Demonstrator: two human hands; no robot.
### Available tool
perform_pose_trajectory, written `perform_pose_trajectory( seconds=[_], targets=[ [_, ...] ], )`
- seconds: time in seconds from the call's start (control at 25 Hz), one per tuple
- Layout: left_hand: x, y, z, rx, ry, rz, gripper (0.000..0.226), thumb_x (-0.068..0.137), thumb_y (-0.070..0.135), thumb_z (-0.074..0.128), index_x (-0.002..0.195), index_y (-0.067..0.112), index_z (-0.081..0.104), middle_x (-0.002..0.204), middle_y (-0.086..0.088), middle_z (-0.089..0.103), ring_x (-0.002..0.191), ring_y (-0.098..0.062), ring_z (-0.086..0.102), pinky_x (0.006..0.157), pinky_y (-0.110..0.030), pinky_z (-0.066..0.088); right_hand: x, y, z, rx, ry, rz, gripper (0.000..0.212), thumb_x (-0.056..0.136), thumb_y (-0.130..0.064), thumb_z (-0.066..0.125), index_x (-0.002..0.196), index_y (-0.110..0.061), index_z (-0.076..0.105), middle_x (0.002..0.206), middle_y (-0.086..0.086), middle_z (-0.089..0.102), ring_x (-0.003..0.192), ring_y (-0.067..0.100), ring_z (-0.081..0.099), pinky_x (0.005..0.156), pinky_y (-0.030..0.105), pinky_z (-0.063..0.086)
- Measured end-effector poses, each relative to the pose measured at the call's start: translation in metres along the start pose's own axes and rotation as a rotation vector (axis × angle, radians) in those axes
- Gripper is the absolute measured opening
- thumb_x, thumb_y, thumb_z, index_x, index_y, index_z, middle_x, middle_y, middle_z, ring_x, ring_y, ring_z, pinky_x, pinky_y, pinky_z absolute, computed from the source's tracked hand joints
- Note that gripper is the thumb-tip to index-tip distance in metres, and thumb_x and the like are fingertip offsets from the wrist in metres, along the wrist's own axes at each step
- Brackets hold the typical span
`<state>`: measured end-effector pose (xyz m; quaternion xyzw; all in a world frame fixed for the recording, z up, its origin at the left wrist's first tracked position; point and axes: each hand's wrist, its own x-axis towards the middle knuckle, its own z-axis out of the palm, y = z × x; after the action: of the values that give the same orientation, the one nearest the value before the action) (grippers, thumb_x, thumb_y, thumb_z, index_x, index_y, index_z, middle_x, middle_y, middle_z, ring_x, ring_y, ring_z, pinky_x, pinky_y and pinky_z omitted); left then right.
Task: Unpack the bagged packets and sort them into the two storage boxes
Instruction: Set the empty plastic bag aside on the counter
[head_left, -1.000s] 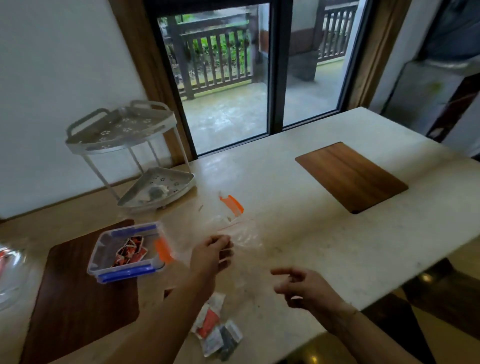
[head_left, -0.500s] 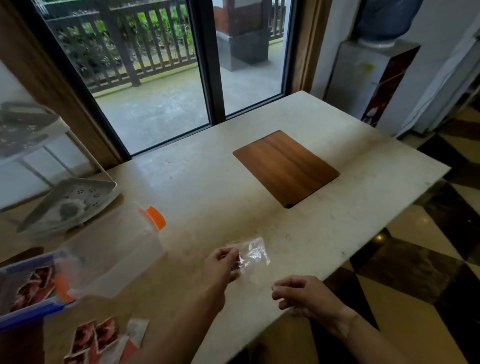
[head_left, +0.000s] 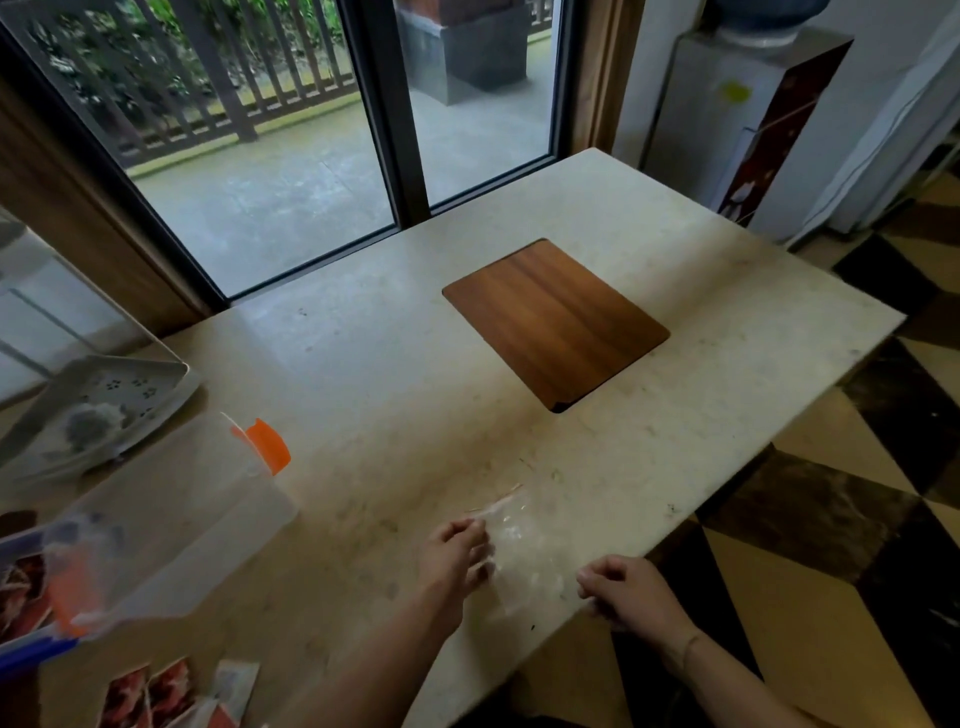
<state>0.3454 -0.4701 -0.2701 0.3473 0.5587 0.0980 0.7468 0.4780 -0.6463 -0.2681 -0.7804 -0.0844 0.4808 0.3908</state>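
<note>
Here the left hand (head_left: 454, 553) is lying at the near edge of the table (head_left: 395, 364), its fingers (head_left: 467, 530) curled in against a clear plastic bag (head_left: 519, 545) that is spread flat on the stone. The frame is blurred there, so whether they are pinching the film or only resting on its edge cannot be told. The bag is looking empty and is sitting well away from the boxes, probably so that it is not mixing with what is left to sort.

The right hand (head_left: 631, 590) is hovering at the table's edge just beside the bag, its fingers loosely curled and holding nothing.

Far to the left a clear storage box with orange clips (head_left: 208, 504) is standing with its mouth open, and in front of it the blue-rimmed storage box (head_left: 31, 649) is showing red packets inside. More red packets (head_left: 150, 693) are lying loose on the table at the bottom edge of the view, close in front of both boxes, presumably within easy reach of either one. One box is taking the red kind, by the look of it; the clear one is showing nothing I can make out.

Judging by this, unpacking of this bag is finished and the sorting is only partly done. The next move is likely calling for the hands to go back left to the loose packets.

A wooden board (head_left: 556, 322) is lying further back on the table, and a white corner rack (head_left: 104, 400) is standing at the left.
</note>
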Motion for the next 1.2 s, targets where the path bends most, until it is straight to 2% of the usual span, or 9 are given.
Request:
perform_pose_trajectory(
  seconds=[0.12, 0.24, 0.32, 0.48, 0.6, 0.68, 0.84, 1.0, 1.2],
  targets=[
    [0.008, -0.012, 0.015, 0.006, 0.034, -0.023, 0.003, 0.091, 0.002, 0.062, 0.092, 0.005, 0.060, 0.080, -0.013, 0.063, 0.071, -0.022, 0.060, 0.064, -0.034, 0.052, 0.010, -0.004, 0.002, 0.083, -0.027, 0.046, 0.015, 0.090, -0.028, 0.065, 0.096, -0.015, 0.070, 0.092, 0.007, 0.075, 0.071, 0.016, 0.068, 0.049, 0.020, 0.049],
    [0.017, -0.026, 0.024, 0.049, 0.064, -0.013, 0.014, 0.083, -0.003, 0.064, 0.091, 0.005, 0.057, 0.085, -0.015, 0.060, 0.077, -0.027, 0.058, 0.075, -0.042, 0.052, 0.022, 0.000, -0.002, 0.055, 0.045, 0.033, 0.005, 0.086, -0.013, 0.069, 0.090, -0.010, 0.072, 0.082, 0.011, 0.074, 0.068, 0.017, 0.067, 0.051, 0.020, 0.049],
    [0.021, -0.029, 0.024, 0.215, 0.104, 0.028, 0.014, 0.082, 0.007, 0.066, 0.093, 0.002, 0.059, 0.086, -0.016, 0.064, 0.075, -0.027, 0.063, 0.075, -0.043, 0.058, 0.028, 0.001, -0.003, -0.003, 0.107, 0.025, 0.003, 0.082, -0.007, 0.070, 0.081, -0.010, 0.072, 0.075, 0.011, 0.073, 0.064, 0.017, 0.067, 0.052, 0.023, 0.051],
    [0.018, -0.014, 0.018, 0.629, 0.119, 0.136, 0.019, 0.085, 0.030, 0.063, 0.092, 0.014, 0.056, 0.078, -0.008, 0.068, 0.060, -0.019, 0.063, 0.051, -0.033, 0.054, 0.036, 0.000, 0.000, -0.183, 0.162, -0.049, 0.007, 0.077, -0.017, 0.073, 0.077, -0.024, 0.070, 0.072, -0.002, 0.072, 0.067, 0.013, 0.069, 0.063, 0.029, 0.058],
    [0.024, -0.007, 0.002, 0.878, 0.122, 0.249, 0.025, 0.082, 0.042, 0.062, 0.091, 0.021, 0.051, 0.084, -0.005, 0.065, 0.070, -0.019, 0.063, 0.063, -0.042, 0.056, 0.036, 0.001, 0.003, -0.252, 0.158, -0.065, 0.008, 0.075, -0.024, 0.073, 0.079, -0.029, 0.068, 0.075, -0.005, 0.072, 0.073, 0.010, 0.068, 0.070, 0.031, 0.058],
    [0.027, -0.006, -0.008, 0.957, 0.117, 0.305, 0.035, 0.084, 0.045, 0.062, 0.106, 0.020, 0.051, 0.095, 0.000, 0.063, 0.081, -0.017, 0.062, 0.068, -0.036, 0.054, 0.035, 0.001, 0.004, -0.274, 0.171, -0.075, 0.008, 0.075, -0.026, 0.072, 0.080, -0.030, 0.067, 0.076, -0.007, 0.071, 0.075, 0.009, 0.067, 0.072, 0.033, 0.059],
    [0.026, -0.006, -0.032, 0.941, 0.131, 0.351, 0.059, 0.085, 0.052, 0.063, 0.131, 0.020, 0.046, 0.116, -0.001, 0.062, 0.098, -0.016, 0.063, 0.083, -0.032, 0.054, 0.030, -0.006, 0.009, -0.339, 0.211, -0.129, 0.007, 0.079, -0.030, 0.070, 0.084, -0.031, 0.067, 0.082, -0.010, 0.069, 0.078, 0.006, 0.065, 0.073, 0.033, 0.059],
    [0.014, 0.007, -0.063, 0.883, 0.122, 0.438, 0.053, 0.087, 0.045, 0.065, 0.131, 0.020, 0.048, 0.094, 0.003, 0.065, 0.081, -0.006, 0.061, 0.062, -0.016, 0.044, 0.023, -0.029, 0.027, -0.480, 0.265, -0.285, 0.012, 0.083, -0.039, 0.067, 0.093, -0.034, 0.064, 0.087, -0.016, 0.066, 0.078, 0.000, 0.063, 0.072, 0.029, 0.057],
    [-0.011, 0.040, -0.134, 0.842, 0.183, 0.639, 0.047, 0.083, 0.043, 0.070, 0.122, 0.019, 0.058, 0.091, 0.005, 0.064, 0.078, -0.004, 0.061, 0.067, -0.017, 0.048, 0.021, -0.079, 0.089, -0.682, 0.258, -0.502, 0.026, 0.084, -0.049, 0.063, 0.107, -0.037, 0.061, 0.101, -0.017, 0.063, 0.089, 0.003, 0.059, 0.074, 0.028, 0.055]
  ],
)
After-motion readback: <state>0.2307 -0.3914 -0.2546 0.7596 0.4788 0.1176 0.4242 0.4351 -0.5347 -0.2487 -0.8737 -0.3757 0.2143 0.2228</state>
